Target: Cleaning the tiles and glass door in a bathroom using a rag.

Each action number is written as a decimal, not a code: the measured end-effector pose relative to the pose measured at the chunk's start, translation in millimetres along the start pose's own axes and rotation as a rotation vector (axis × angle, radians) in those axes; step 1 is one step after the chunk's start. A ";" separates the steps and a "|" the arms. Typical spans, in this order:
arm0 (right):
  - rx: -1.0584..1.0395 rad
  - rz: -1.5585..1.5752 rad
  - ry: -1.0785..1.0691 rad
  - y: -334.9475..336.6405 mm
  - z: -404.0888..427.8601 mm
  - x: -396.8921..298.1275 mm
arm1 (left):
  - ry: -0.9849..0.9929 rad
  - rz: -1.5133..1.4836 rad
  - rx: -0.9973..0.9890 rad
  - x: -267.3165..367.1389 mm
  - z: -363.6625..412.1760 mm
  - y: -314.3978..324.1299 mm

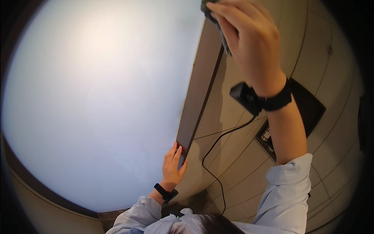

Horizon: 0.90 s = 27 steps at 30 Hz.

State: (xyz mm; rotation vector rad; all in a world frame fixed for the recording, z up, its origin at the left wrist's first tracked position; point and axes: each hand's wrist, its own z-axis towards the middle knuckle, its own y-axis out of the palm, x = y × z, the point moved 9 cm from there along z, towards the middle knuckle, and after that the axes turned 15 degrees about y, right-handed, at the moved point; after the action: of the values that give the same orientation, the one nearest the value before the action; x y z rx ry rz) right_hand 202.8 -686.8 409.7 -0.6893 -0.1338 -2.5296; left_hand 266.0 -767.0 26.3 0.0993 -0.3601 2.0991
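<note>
A large, pale frosted panel (96,117), brightly lit near its top, fills the left half of the view. Along its right side runs a dark brown frame (194,87). My right hand (252,38) is raised to the upper part of this frame and grips a dark grey-green cloth (208,11), whose far end is cut off by the picture's top edge. Lower down, my left hand (172,168) lies with fingers spread against the same frame and the panel's edge, holding nothing. Each wrist wears a black strap with a small device.
A black cable (211,172) hangs from the device on my right wrist. Beyond my right forearm, a dark open case (309,108) with small items lies on the tiled floor (327,146). The panel's lower frame (112,214) passes near my left sleeve.
</note>
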 end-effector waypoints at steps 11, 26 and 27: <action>-0.473 -0.194 -0.296 66.6 -143.2 -78.8 | -0.015 0.017 0.044 1.8 2.8 -6.1; -0.378 -0.239 -0.139 61.9 -67.6 -49.3 | -0.056 0.016 0.094 -4.0 -0.9 -17.9; -0.433 -0.167 -0.139 69.8 -95.3 -64.9 | -0.061 0.010 0.099 -5.2 -2.9 -18.5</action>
State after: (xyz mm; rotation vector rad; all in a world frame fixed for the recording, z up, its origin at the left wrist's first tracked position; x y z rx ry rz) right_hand 243.1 -738.9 292.2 -1.0602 0.3330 -2.6950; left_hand 284.6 -761.4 26.3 0.2205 -0.2936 2.1269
